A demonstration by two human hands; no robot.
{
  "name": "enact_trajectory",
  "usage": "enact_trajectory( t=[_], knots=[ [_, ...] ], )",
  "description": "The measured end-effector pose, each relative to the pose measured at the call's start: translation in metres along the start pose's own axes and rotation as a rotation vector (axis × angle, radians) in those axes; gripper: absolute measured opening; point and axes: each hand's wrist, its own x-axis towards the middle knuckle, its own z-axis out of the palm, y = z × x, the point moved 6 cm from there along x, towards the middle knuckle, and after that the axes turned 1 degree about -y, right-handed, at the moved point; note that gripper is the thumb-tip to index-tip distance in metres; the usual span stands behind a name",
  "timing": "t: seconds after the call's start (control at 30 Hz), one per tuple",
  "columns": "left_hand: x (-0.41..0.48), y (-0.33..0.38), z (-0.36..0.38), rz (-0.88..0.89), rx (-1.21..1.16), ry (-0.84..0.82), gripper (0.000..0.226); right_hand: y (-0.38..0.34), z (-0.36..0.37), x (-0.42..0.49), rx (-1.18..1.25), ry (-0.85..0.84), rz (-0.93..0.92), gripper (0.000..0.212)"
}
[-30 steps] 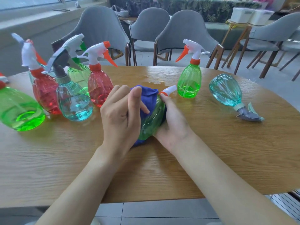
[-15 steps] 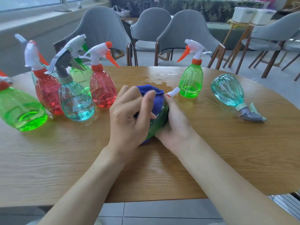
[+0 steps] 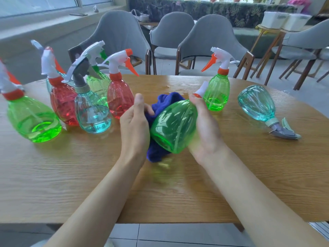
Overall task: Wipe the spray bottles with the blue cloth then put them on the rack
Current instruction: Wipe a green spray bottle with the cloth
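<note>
Wooden table (image 3: 71, 175), centre: right hand (image 3: 206, 129) grips a tilted green spray bottle (image 3: 175, 125) while left hand (image 3: 135, 125) clutches the blue cloth (image 3: 156, 150) against its flank; beyond, an upright green bottle (image 3: 218, 93) holds shallow liquid, a teal bottle (image 3: 256, 102) lies sideways, further bottles (image 3: 92, 111) cluster left.

4 green bottles (image 3: 174, 125) showing, 2 red bottles (image 3: 119, 100), 3 teal bottles (image 3: 92, 113), 1 hiding mostly behind. 1 cloth (image 3: 158, 150). At least 4 chairs (image 3: 211, 41) standing past 1 table (image 3: 71, 175). 2 tubs (image 3: 274, 20) sitting beyond.
</note>
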Motion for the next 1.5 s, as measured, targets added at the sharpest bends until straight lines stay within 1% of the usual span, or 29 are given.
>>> enact_trajectory(
  t=[0.1, 0.13, 0.17, 0.23, 0.3, 0.33, 0.43, 0.47, 0.5, 0.57, 0.6, 0.67, 0.7, 0.77, 0.8, 0.83, 0.87, 0.93, 1.0, 1.03, 1.07, 1.1, 1.13, 1.23, 1.3, 1.33, 1.4, 1.43, 1.5],
  knots=[
    [-0.010, 0.008, 0.016, -0.024, 0.048, -0.168, 0.039, -0.008, 0.002, -0.003, -0.177, 0.016, -0.135, 0.012],
    [-0.014, 0.011, 0.022, 0.008, 0.092, -0.232, 0.035, -0.008, 0.004, -0.005, -0.240, 0.031, -0.173, 0.008],
    [-0.019, 0.015, 0.027, 0.074, 0.159, -0.290, 0.033, -0.007, 0.005, -0.007, -0.285, 0.050, -0.201, 0.006],
    [-0.027, 0.017, 0.035, 0.246, 0.305, -0.368, 0.034, -0.008, 0.002, -0.005, -0.312, 0.104, -0.234, 0.012],
    [-0.035, 0.018, 0.040, 0.406, 0.423, -0.404, 0.039, -0.009, -0.007, 0.002, -0.274, 0.155, -0.232, 0.022],
    [-0.039, 0.018, 0.043, 0.493, 0.474, -0.423, 0.040, -0.010, -0.013, 0.006, -0.217, 0.163, -0.202, 0.029],
    [-0.055, 0.023, 0.054, 0.748, 0.595, -0.500, 0.034, -0.008, -0.021, 0.011, 0.008, 0.077, 0.030, 0.065],
    [-0.057, 0.023, 0.055, 0.789, 0.600, -0.505, 0.033, -0.009, -0.021, 0.010, 0.057, 0.045, 0.083, 0.072],
    [-0.056, 0.023, 0.055, 0.795, 0.588, -0.498, 0.032, -0.010, -0.021, 0.008, 0.076, 0.026, 0.104, 0.078],
    [-0.053, 0.023, 0.051, 0.767, 0.547, -0.453, 0.030, -0.010, -0.020, 0.006, 0.066, -0.004, 0.107, 0.081],
    [-0.051, 0.023, 0.049, 0.745, 0.531, -0.430, 0.030, -0.008, -0.018, 0.005, 0.055, -0.005, 0.102, 0.079],
    [-0.048, 0.023, 0.047, 0.661, 0.494, -0.399, 0.029, -0.007, -0.016, 0.006, 0.034, 0.026, 0.043, 0.065],
    [-0.045, 0.021, 0.046, 0.584, 0.469, -0.390, 0.030, -0.007, -0.017, 0.007, 0.013, 0.051, 0.003, 0.056],
    [-0.035, 0.016, 0.041, 0.357, 0.395, -0.384, 0.032, -0.008, -0.018, 0.005, -0.055, 0.109, -0.053, 0.043],
    [-0.032, 0.013, 0.040, 0.258, 0.359, -0.389, 0.033, -0.009, -0.017, 0.004, -0.082, 0.125, -0.059, 0.042],
    [-0.033, 0.011, 0.039, 0.207, 0.332, -0.404, 0.033, -0.010, -0.017, 0.004, -0.093, 0.129, -0.059, 0.042],
    [-0.035, 0.012, 0.040, 0.215, 0.321, -0.419, 0.032, -0.011, -0.017, 0.006, -0.094, 0.125, -0.062, 0.043],
    [-0.042, 0.018, 0.043, 0.347, 0.348, -0.444, 0.032, -0.014, -0.017, 0.008, -0.063, 0.110, -0.061, 0.053],
    [-0.049, 0.023, 0.046, 0.528, 0.436, -0.479, 0.029, -0.015, -0.018, 0.008, -0.035, 0.087, -0.011, 0.081],
    [-0.051, 0.023, 0.049, 0.586, 0.477, -0.500, 0.027, -0.014, -0.020, 0.008, -0.024, 0.079, 0.022, 0.094],
    [-0.051, 0.023, 0.049, 0.603, 0.499, -0.515, 0.025, -0.013, -0.023, 0.009, -0.022, 0.095, 0.045, 0.099],
    [-0.049, 0.023, 0.049, 0.579, 0.494, -0.518, 0.023, -0.011, -0.026, 0.010, -0.028, 0.123, 0.051, 0.094],
    [-0.045, 0.024, 0.048, 0.527, 0.464, -0.508, 0.021, -0.011, -0.027, 0.010, -0.039, 0.142, 0.033, 0.085],
    [-0.030, 0.021, 0.038, 0.283, 0.390, -0.457, 0.023, -0.012, -0.026, 0.010, -0.091, 0.186, -0.035, 0.053],
    [-0.022, 0.015, 0.031, 0.129, 0.386, -0.434, 0.029, -0.013, -0.025, 0.007, -0.132, 0.202, -0.027, 0.039],
    [-0.020, 0.012, 0.028, 0.082, 0.389, -0.428, 0.036, -0.015, -0.024, 0.007, -0.150, 0.190, -0.028, 0.036],
    [-0.017, 0.009, 0.024, 0.042, 0.410, -0.388, 0.048, -0.019, -0.020, 0.005, -0.186, 0.160, -0.050, 0.034],
    [-0.014, 0.009, 0.022, 0.057, 0.432, -0.342, 0.047, -0.022, -0.020, 0.004, -0.222, 0.155, -0.068, 0.030],
    [-0.011, 0.019, 0.015, 0.146, 0.502, -0.206, 0.030, -0.028, -0.017, 0.000, -0.367, 0.159, -0.123, 0.024]
  ],
)
